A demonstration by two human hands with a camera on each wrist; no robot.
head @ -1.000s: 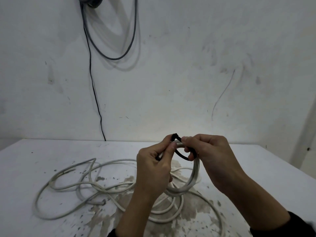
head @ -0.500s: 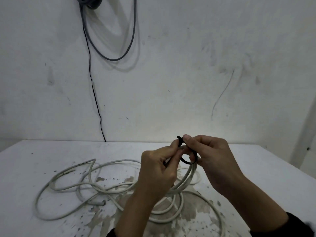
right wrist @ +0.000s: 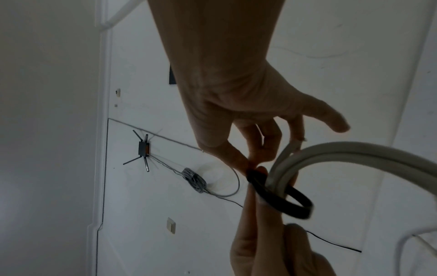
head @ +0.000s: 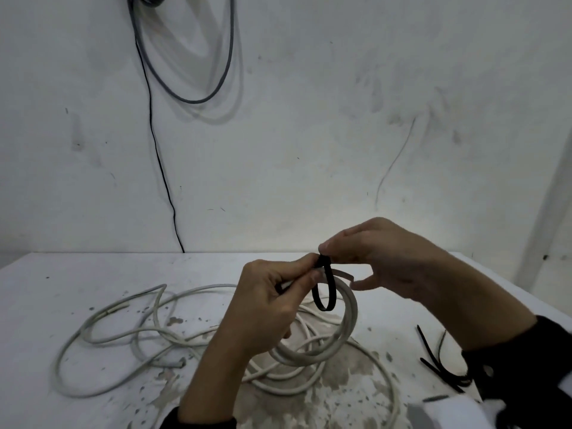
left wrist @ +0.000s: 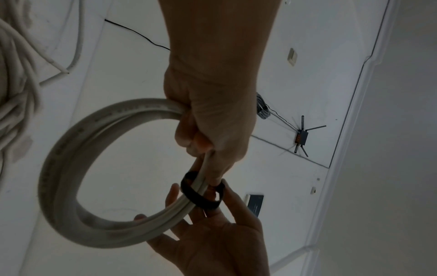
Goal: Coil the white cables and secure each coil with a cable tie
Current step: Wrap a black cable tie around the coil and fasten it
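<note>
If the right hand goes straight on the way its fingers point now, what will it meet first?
Most likely the left hand: the right hand points leftward at it, both pinching the black cable tie loop around the coiled white cable. Depth looks matched.

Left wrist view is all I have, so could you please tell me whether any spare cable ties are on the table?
Observer: Yes, the head view shows a few spare black ties lying on the table beside the right forearm.
Operator: Thank you. How far does the uncoiled cable spread?
Observer: Loose white cable sprawls in wide loops on the table, left of the held coil.
Operator: And where does the right hand grip the tie?
Observer: The right wrist view shows the right hand pinching the black tie at its closure, with the loop slack round the coil.
</note>
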